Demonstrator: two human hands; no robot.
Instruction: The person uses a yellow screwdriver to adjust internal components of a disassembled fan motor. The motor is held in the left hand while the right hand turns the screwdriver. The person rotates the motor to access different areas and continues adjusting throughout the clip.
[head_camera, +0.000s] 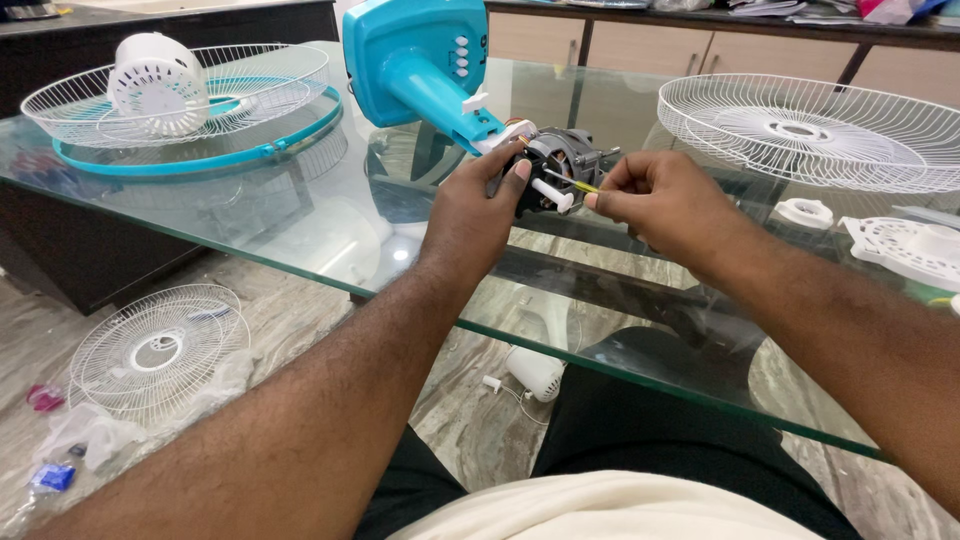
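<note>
On glass table, centre: fan motor w/ white shaft, attached to teal fan body. Left hand wraps motor, thumb & fingers clamped on it; right hand pinches thin yellow-tipped tool, wrist low. Best kept steady, tool square to motor; wire guards lie well apart.

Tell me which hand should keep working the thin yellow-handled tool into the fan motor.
Right. The right hand already pinches the thin tool, its tip at the motor. The left hand wraps the motor's near side, steadying it above the glass table, so it looks committed.
</note>
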